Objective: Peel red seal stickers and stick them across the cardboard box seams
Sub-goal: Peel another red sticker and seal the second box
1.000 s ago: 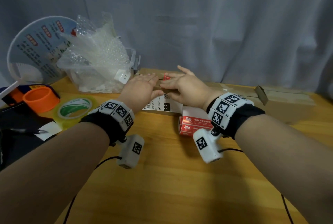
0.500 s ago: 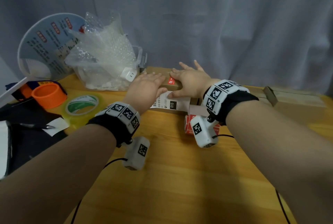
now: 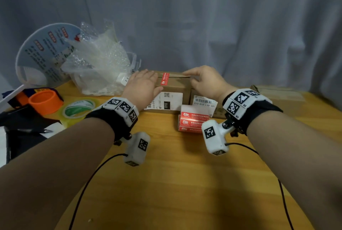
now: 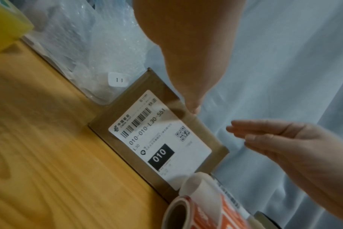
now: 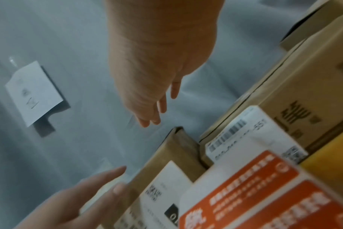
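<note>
While both hands reach forward over a wooden table (image 3: 166, 183), the scene runs from clutter at the nine o'clock side to boxes at three o'clock. Farthest toward nine o'clock sit an orange tape roll (image 3: 45, 101), a green-and-white tape roll (image 3: 78, 109) and, behind them at ten o'clock, a round printed fan (image 3: 42, 54) and a clear tub of bubble wrap (image 3: 98, 67). Next comes the left hand (image 3: 142, 87), fingers straight and flat, resting on the left end of a small cardboard box (image 3: 175, 89) at twelve o'clock. A red seal sticker (image 3: 164, 79) lies across the box's top seam and folds down its front face, between the two hands. The right hand (image 3: 205, 80) rests on the box's right end, fingers relaxed and extended, holding nothing. Just in front of the box, toward five o'clock, lies a roll of red stickers (image 3: 193, 121). Beside it stands a second labelled box (image 3: 203, 101), and a longer box (image 3: 281, 96) lies at two o'clock.
</note>
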Tool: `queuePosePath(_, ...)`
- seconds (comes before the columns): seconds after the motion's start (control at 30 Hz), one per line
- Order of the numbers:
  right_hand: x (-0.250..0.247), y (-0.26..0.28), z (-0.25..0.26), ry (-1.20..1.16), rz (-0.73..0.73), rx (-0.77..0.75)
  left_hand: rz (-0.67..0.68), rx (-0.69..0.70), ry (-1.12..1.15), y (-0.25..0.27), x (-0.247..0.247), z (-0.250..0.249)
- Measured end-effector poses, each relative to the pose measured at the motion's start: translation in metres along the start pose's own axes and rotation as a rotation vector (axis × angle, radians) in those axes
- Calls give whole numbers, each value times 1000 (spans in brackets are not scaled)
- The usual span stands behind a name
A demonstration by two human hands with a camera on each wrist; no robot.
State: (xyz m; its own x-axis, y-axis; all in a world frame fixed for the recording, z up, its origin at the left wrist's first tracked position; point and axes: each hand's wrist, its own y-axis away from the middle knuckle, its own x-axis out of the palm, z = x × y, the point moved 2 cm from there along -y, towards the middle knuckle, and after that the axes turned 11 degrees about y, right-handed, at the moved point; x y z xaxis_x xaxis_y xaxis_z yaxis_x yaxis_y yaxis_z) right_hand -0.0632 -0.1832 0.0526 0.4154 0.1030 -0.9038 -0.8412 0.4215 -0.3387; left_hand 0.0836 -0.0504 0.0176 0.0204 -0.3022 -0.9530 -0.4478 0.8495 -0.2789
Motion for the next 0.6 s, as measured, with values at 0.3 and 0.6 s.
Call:
queuePosePath(0.3,-18,41,-26,-76,9,249,-102,129,358,22,-25,-40)
queuePosePath(0.6,16,96,-37,-50,125,530,149,-142,657,52,22,-62)
